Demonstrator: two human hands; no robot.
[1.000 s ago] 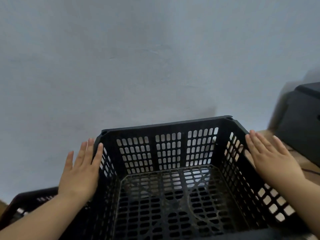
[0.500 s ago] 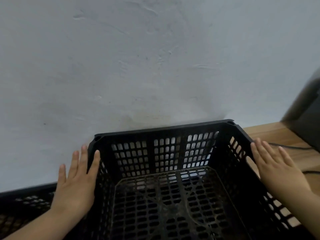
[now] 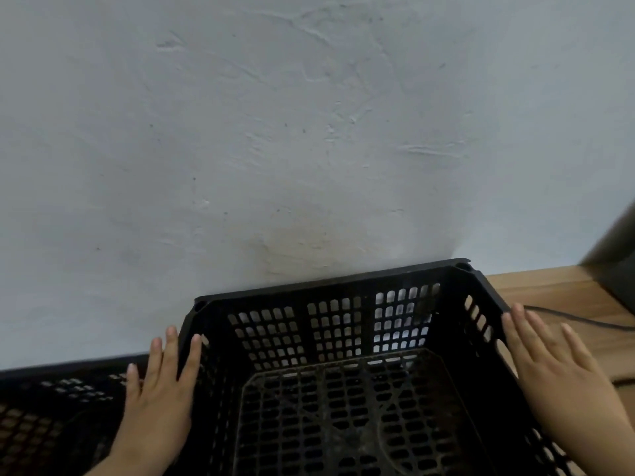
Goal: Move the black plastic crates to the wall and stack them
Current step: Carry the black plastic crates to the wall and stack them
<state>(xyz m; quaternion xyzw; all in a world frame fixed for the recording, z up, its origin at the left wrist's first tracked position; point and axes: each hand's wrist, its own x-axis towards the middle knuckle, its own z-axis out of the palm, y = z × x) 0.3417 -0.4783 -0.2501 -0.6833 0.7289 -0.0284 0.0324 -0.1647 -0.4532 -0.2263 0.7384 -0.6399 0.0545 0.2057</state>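
A black perforated plastic crate (image 3: pixel 330 283) fills the lower middle of the view, and its far rim lies close against the pale wall (image 3: pixel 309 132). My left hand (image 3: pixel 158 400) presses flat on the outside of its left wall, fingers straight. On the outside of the right wall my right hand (image 3: pixel 556 369) presses the same way, so the crate is held between both palms. The inside of the crate holds nothing. A second black crate (image 3: pixel 51 400) lies lower at the left, beside the wall, partly hidden by my left arm.
Wooden floor (image 3: pixel 536 290) shows to the right of the crate. A thin black cable (image 3: pixel 577 319) runs across it. A dark boxy object (image 3: pixel 615 255) stands at the right edge against the wall.
The crate has come down and forward to the wall, both hands staying on its sides. The view has tilted down, and the second crate on the left now shows more.
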